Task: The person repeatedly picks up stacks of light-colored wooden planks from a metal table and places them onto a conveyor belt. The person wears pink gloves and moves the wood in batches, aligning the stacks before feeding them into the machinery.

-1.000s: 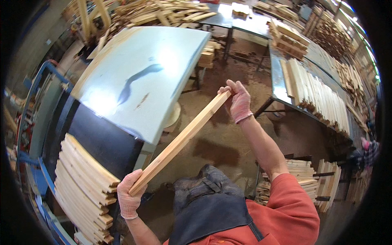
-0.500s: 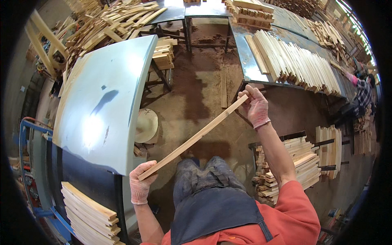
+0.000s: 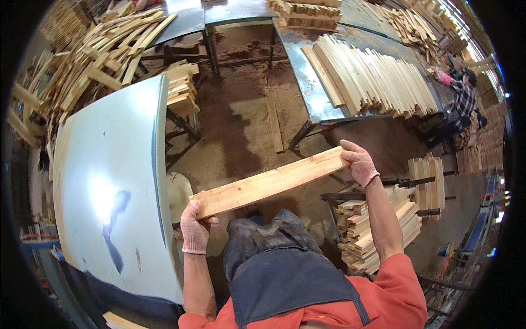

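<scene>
A pale wooden board (image 3: 268, 183) spans the space before me, its broad face showing a few small knots. At its left end my left hand (image 3: 196, 227), in a pinkish work glove, is closed with the thumb on the face. My right hand (image 3: 360, 164), gloved alike, grips the other end, which sits a little higher. The board is held in the air above my lap and dark apron (image 3: 290, 288), touching no table. The fingers behind the board are partly hidden.
A pale smooth-topped table (image 3: 109, 186) stands left. Boards lie in a row (image 3: 378, 77) on the right-hand metal table (image 3: 323, 112). Stacked boards (image 3: 378, 230) sit beside my right arm, and loose strips (image 3: 109, 49) heap at far left. Another person (image 3: 463, 101) works at far right.
The board has turned from its narrow edge to its broad face and is closer to level. My right hand has come lower, and the view has shifted right.
</scene>
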`<state>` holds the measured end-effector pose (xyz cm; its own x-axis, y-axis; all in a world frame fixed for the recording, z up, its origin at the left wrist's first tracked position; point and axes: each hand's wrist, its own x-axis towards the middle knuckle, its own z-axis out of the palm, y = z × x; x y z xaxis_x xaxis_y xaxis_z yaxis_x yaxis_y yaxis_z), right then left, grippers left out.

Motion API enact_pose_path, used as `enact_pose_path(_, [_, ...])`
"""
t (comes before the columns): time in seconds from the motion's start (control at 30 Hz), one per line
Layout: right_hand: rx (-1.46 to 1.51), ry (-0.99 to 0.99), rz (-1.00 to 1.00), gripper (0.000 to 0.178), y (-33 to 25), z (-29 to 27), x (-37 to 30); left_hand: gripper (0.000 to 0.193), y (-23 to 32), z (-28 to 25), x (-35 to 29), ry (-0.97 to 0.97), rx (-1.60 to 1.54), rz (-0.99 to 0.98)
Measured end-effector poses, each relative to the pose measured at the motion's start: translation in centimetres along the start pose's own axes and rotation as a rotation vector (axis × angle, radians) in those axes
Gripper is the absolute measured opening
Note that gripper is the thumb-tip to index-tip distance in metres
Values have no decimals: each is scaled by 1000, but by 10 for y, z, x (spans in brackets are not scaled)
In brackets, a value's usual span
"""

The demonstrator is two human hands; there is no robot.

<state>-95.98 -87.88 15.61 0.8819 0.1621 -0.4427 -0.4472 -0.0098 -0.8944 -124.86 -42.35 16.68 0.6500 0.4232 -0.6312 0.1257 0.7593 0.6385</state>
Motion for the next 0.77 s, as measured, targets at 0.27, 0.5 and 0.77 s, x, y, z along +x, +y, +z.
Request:
enact_pose_path(0.27, [126,-264,241,85,-23,-38,-5,28,25,56,118,-75,109,-140])
enact_pose_path(0.5, [-296,-793,658,42,43,-9,-30,27,29,122,219,-32,184,-59])
enact_pose_path(0.77, [169,-493,463,66,118,-35,15,23,-20,307,242,-787,153,-393])
